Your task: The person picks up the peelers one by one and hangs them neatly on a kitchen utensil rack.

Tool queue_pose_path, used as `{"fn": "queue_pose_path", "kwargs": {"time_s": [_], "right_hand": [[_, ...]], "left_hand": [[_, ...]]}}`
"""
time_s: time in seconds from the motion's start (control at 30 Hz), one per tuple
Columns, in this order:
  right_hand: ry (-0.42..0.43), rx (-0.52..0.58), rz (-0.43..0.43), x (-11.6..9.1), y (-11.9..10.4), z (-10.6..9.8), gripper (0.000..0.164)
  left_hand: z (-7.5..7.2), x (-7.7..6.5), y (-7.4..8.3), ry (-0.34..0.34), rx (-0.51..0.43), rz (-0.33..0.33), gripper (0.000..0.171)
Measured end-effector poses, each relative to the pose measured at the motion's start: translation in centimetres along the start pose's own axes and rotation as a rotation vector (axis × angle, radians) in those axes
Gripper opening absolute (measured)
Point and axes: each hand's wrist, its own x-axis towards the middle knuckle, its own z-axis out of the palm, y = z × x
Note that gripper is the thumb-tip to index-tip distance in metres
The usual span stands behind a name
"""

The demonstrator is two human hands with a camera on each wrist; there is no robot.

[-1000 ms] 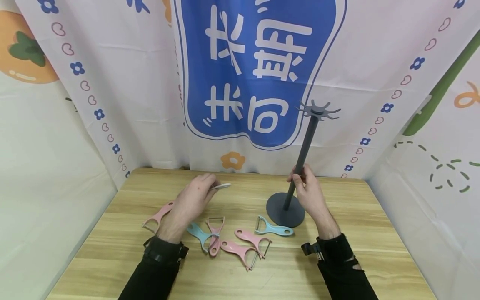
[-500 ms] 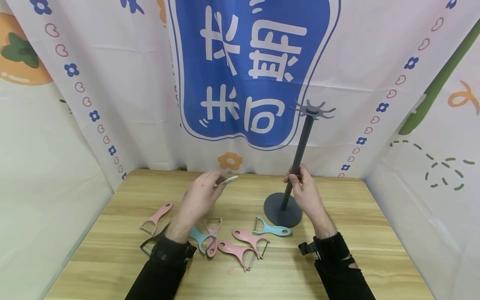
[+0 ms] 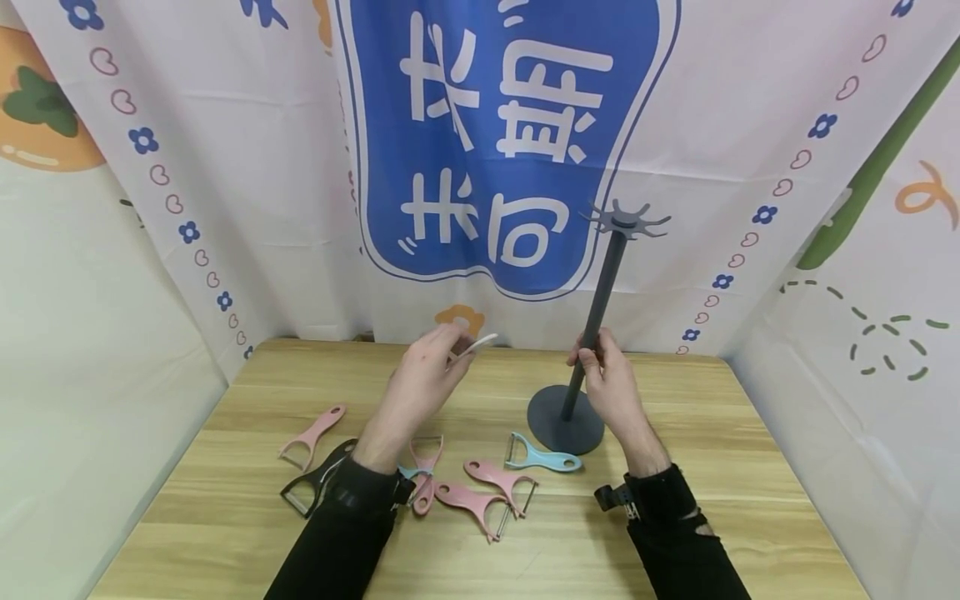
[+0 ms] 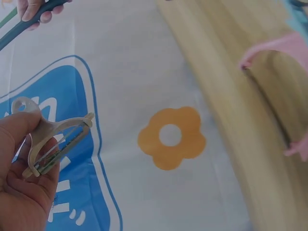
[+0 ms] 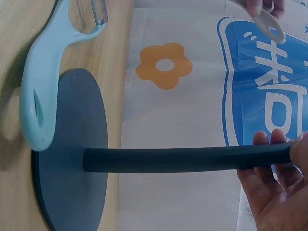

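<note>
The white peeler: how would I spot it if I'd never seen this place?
Find the wooden table, then the person's left hand, raised above it. The white peeler is gripped in that hand. It alone is white and held; the other peelers, pink, light blue and black, lie on the table.
</note>
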Motion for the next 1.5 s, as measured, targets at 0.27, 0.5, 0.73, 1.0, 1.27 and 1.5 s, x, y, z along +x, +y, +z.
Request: {"fn": "queue_pose_path", "kwargs": {"time_s": [0.27,0.5,0.73,1.0,1.27,1.5], "right_hand": [[0.015,0.016,0.008,-0.2,-0.2,0.1,0.023],[0.015,0.015,-0.005,-0.2,-0.1,0.3,0.020],[-0.025,0.059,-0.044,-0.4,-0.8,1.1,0.024],[-0.093,0.052,-0.046,-0.5,-1.3,1.3,0.037],[-0.070,0.009,0.024,-0.6,-1.7,0.0,0.035],[-0.034,-0.051,0.002,-0.7,-2.0,0.4,0.036]], "left_hand": [[-0.3,1.3,1.2,0.037,-0.022,0.049,0.015],[-0.7,2.4,2.4,0.033,-0.040,0.039,0.016],[-1.2,3.0,3.3,0.047,-0.055,0.061,0.015],[-1.5,3.4,4.0,0.059,-0.076,0.082,0.014],[-1.9,4.0,4.6,0.076,-0.071,0.093,0.013],[-2.4,4.9,5.2,0.104,-0.079,0.089,0.013]]}}
